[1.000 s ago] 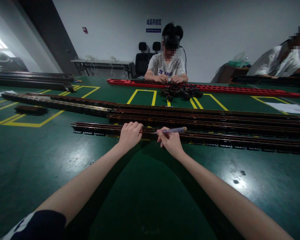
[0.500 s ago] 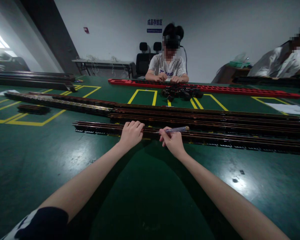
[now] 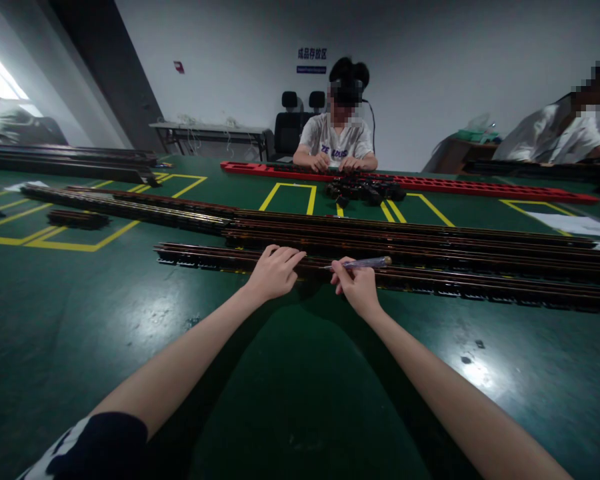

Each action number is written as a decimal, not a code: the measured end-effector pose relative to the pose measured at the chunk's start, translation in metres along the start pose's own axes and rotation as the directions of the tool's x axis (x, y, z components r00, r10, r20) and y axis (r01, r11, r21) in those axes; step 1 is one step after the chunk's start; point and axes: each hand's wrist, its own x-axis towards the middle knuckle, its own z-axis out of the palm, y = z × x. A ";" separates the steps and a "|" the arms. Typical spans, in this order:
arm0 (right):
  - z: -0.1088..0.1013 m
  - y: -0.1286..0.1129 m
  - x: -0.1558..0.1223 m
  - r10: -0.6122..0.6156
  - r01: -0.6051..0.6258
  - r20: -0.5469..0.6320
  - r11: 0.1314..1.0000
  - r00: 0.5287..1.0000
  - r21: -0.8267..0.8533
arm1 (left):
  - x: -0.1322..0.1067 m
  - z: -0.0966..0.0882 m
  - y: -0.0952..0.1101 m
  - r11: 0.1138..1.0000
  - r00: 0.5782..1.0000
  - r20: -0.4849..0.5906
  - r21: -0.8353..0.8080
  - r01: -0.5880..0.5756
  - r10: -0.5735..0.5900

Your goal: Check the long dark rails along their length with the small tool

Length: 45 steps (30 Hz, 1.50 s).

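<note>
Here, left hand (image 3: 274, 273) fingers flat on the rail (image 3: 430, 280), right hand (image 3: 357, 288) gripping a screwdriver (image 3: 363, 264), bare table (image 3: 105, 333) nearside.

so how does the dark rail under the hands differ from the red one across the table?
The long dark brown rail lies nearest the camera, beside several like it; the long red rail lies alone at the far side, by the seated person. The dark rail has the left hand on it and the right hand holding a clear-handled tool over it; the red one has the other person's hands at it. Both lie flat on the green table, running left to right.
</note>
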 end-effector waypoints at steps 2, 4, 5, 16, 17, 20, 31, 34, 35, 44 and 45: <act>-0.001 0.000 -0.001 0.002 -0.002 -0.005 1.000 1.000 0.000 | 0.000 0.001 0.000 1.000 1.000 -0.002 -0.010 0.023 -0.023; -0.002 0.000 -0.001 -0.002 0.002 -0.010 1.000 1.000 -0.004 | 0.000 0.001 0.000 0.999 0.999 0.004 -0.013 0.045 -0.045; -0.002 -0.001 -0.001 -0.008 0.008 -0.015 1.000 1.000 -0.010 | 0.000 0.002 0.001 0.999 0.999 0.011 -0.012 0.052 -0.051; 0.001 0.001 -0.002 0.026 -0.023 -0.109 0.999 0.994 0.030 | 0.002 0.007 0.001 0.997 0.998 -0.002 0.045 0.061 -0.061; 0.001 0.001 -0.002 0.037 -0.033 -0.121 0.999 0.992 0.037 | 0.002 0.007 0.001 0.997 0.998 -0.004 0.046 0.062 -0.062; 0.001 0.002 -0.002 0.069 -0.061 -0.168 0.997 0.983 0.052 | 0.002 0.007 0.000 0.997 0.998 -0.002 0.047 0.066 -0.066; -0.003 0.001 0.000 0.062 -0.060 -0.110 0.998 0.992 0.023 | 0.002 0.007 0.000 0.996 0.998 -0.003 0.057 0.064 -0.063; -0.007 0.003 0.001 0.037 -0.037 -0.028 0.999 0.999 0.027 | 0.001 0.008 0.000 0.997 0.998 -0.008 0.055 0.060 -0.060; -0.008 0.004 0.002 0.032 -0.032 0.001 0.999 0.999 0.038 | 0.001 0.008 0.000 0.997 0.998 -0.010 0.057 0.059 -0.058; -0.009 0.007 0.003 0.012 -0.012 0.011 1.000 1.000 0.012 | 0.001 0.009 0.000 0.996 0.998 -0.017 0.066 0.061 -0.060; -0.009 0.006 0.003 0.008 -0.008 0.008 1.000 1.000 0.004 | 0.001 0.009 0.000 0.996 0.998 -0.015 0.061 0.061 -0.061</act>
